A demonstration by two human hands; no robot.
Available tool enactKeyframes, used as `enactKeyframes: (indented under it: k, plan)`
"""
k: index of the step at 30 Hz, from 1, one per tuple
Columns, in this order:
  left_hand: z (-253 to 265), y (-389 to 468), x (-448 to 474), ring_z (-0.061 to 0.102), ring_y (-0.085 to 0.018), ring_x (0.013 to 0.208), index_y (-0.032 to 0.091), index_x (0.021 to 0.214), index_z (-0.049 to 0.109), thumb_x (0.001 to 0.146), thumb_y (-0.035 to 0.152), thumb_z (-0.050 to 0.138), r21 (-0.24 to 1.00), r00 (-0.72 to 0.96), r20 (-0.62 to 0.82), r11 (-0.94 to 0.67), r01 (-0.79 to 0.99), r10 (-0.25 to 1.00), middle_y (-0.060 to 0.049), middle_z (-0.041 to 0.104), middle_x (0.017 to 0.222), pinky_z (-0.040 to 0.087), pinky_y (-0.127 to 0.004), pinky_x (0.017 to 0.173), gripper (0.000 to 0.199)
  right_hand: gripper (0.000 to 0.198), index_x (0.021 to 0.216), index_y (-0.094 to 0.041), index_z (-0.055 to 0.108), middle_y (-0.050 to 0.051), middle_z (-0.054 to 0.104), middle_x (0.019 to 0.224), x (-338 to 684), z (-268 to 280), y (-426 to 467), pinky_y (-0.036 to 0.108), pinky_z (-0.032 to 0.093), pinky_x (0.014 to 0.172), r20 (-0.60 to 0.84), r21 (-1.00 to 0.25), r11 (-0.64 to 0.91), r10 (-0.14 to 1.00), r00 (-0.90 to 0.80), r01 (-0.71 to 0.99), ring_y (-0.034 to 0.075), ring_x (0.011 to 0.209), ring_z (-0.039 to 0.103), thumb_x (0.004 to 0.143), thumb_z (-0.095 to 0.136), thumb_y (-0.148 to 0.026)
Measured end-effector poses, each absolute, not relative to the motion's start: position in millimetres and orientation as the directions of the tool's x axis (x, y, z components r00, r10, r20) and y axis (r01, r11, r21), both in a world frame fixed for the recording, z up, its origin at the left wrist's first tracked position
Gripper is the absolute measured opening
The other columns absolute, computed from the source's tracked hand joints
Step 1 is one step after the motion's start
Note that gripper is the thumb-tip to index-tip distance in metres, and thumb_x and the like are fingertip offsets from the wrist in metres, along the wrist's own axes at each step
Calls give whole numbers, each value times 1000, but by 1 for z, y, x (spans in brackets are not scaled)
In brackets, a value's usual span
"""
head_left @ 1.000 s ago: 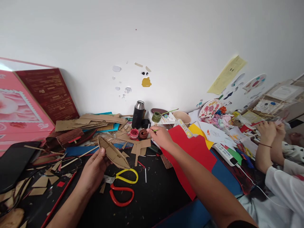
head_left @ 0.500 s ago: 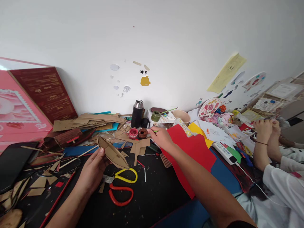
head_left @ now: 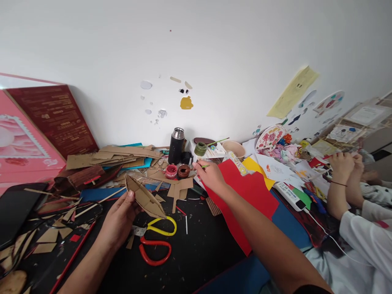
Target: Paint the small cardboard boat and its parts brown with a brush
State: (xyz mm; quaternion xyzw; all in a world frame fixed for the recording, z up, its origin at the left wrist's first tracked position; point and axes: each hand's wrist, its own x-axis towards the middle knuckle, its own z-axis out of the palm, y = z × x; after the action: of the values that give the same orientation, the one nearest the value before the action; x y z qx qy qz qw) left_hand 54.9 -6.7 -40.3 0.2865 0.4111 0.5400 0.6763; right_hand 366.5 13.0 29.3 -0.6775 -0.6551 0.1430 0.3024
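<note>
Clamping fingers: left hand on a cardboard boat, right hand on a thin brush

A boat-shaped cardboard piece, bare brown and hollow with low raised sides, tapers to 2 points. Gripped in the left hand, it tilts across the view, 1 tip toward the upper left and the other toward the lower right. A slim green stick, mostly hidden by fingers, sits in the right hand. Just beside that hand, 1 small round jar of brown paint stands upright and uncovered, its contents uneven.
</note>
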Motion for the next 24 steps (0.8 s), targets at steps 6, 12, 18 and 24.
enactKeyframes:
  k: [6, 12, 18, 24]
  plan:
    - [-41, -6, 55, 80, -38, 101, 17, 102, 85, 62, 63, 102, 827, 92, -249, 261, -498, 964, -16, 86, 103, 67, -41, 80, 63, 41, 75, -25, 61, 1, 70, 69, 362, 21, 11, 28, 44, 65, 168, -598, 63, 985, 48, 799, 20, 67, 67, 112, 53, -42]
    - [-42, -6, 55, 79, -44, 109, 21, 103, 86, 62, 64, 101, 831, 75, -251, 255, -495, 965, -17, 86, 104, 67, -43, 77, 62, 44, 74, -26, 63, 2, 71, 71, 362, 19, 13, 29, 45, 66, 159, -611, 65, 986, 41, 789, 22, 73, 69, 112, 54, -48]
    - [-42, -6, 56, 78, -45, 112, 21, 102, 86, 60, 65, 101, 834, 75, -257, 260, -487, 964, -16, 86, 103, 67, -44, 78, 63, 44, 80, -26, 64, 1, 73, 74, 365, 26, 14, 28, 48, 66, 172, -646, 59, 983, 70, 761, 20, 70, 72, 114, 48, -49]
    - [-47, -5, 54, 79, -41, 107, 20, 105, 87, 64, 63, 101, 831, 71, -249, 250, -497, 966, -16, 86, 104, 67, -41, 79, 61, 45, 76, -26, 60, -1, 70, 67, 363, 25, 10, 28, 46, 65, 164, -648, 68, 985, 52, 758, 19, 65, 70, 114, 49, -47]
